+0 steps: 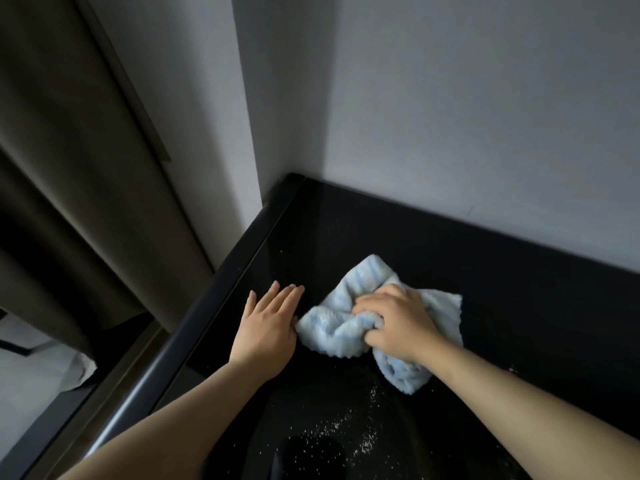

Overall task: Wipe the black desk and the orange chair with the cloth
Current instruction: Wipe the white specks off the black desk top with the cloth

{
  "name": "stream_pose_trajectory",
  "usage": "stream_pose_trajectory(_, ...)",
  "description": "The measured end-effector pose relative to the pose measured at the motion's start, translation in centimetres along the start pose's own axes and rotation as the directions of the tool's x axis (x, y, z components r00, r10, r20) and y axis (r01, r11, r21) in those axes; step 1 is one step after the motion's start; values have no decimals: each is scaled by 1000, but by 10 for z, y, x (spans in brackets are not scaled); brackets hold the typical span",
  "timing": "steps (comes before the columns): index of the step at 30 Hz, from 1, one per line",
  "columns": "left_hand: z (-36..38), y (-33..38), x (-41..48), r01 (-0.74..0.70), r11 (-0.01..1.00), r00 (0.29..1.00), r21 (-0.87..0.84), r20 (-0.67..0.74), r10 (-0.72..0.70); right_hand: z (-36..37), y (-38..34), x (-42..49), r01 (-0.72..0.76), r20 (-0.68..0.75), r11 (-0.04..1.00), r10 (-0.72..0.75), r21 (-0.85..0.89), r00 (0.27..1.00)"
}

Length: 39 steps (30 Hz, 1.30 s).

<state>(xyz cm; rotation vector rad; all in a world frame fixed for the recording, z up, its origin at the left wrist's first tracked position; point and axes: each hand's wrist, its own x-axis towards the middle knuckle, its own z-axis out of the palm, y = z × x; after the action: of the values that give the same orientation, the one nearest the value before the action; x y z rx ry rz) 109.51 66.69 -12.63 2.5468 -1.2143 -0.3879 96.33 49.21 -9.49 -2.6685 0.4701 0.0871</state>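
The right hand (394, 320) bunches the blue cloth (349, 327) in curled fingers, mid-frame on the black desk (485, 271). The left hand (270, 323) lies flat, fingers together. White crumbs (332, 434) at the bottom need firm, overlapping strokes.

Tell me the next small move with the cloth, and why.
Probably drag the light blue cloth, gripped by the right hand, toward the near edge of the black desk: white specks lie scattered there, unwiped. The left hand rests flat beside it.
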Motion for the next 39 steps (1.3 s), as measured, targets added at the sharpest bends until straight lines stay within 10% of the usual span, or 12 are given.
stream_pose_trajectory(3,-9,5,-11,14,993,1000,-115,18,-12,-16,-7,-14,-161,56,975,154,153,987)
stream_pose_trajectory(6,-24,23,-24,88,881,984,-466,-94,-148,-25,-22,-23,-215,-188,921,286,325,940)
stream_pose_trajectory(11,-52,65,-38,274,42,947,-961,262,-184,-26,-67,-27,-152,-361,949,249,277,899)
stream_pose_trajectory(14,-70,69,-47,171,-86,963,-981,185,-194,-20,-95,-32,-83,-303,944,185,319,935)
stream_pose_trajectory(20,-98,13,-75,105,45,867,-993,69,-494,-9,-131,-42,105,-139,739,-15,665,990)
stream_pose_trajectory(22,-100,-13,-82,250,324,827,-912,27,-562,-4,-137,-36,81,-176,786,36,613,984)
stream_pose_trajectory(24,-92,-28,-90,527,721,771,-450,-104,-628,4,-136,-31,-60,-202,873,178,484,963)
stream_pose_trajectory(26,-77,-24,-94,514,845,801,-151,-268,-535,10,-128,-30,-179,-195,902,271,392,943)
stream_pose_trajectory(32,-20,31,-73,472,882,880,3,61,-471,20,-99,-33,-320,-133,927,348,197,928)
stream_pose_trajectory(39,-8,24,-71,107,985,989,136,-114,-92,20,-68,-23,-357,-120,913,384,199,916)
